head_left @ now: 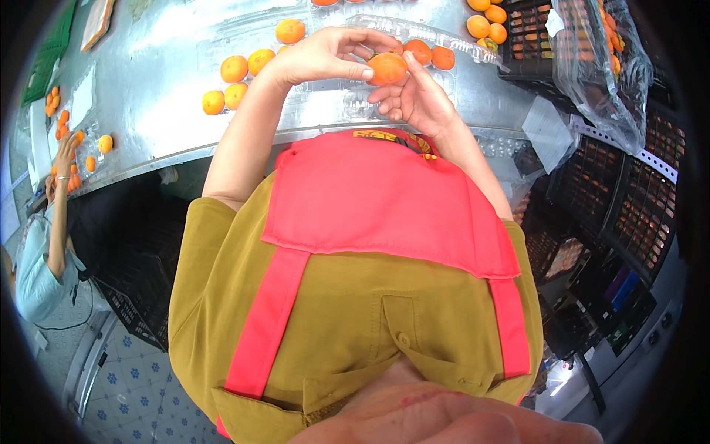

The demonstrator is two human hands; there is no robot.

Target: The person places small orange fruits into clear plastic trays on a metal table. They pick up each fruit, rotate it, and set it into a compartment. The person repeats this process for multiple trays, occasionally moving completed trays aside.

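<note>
An orange persimmon (387, 69) is held between my two hands above the near edge of a metal table (161, 105). My left hand (338, 55) comes from the left, its thumb and fingertips on the fruit. From the right, the thumb and fingers of my right hand (416, 91) touch its other side. Behind the fruit lies a clear plastic clamshell pack (460, 41) with persimmons (417, 52) in it. Several loose persimmons (234, 69) rest on the table near my left forearm. Part of the pack is hidden by my hands.
A black crate (527, 61) with persimmons and plastic film (582, 83) stands at the right. More loose persimmons (478, 26) lie beside it. At far left a co-worker's hand (65, 147) is among fruit, near a green crate (47, 55). Black crates (133, 266) are below the table.
</note>
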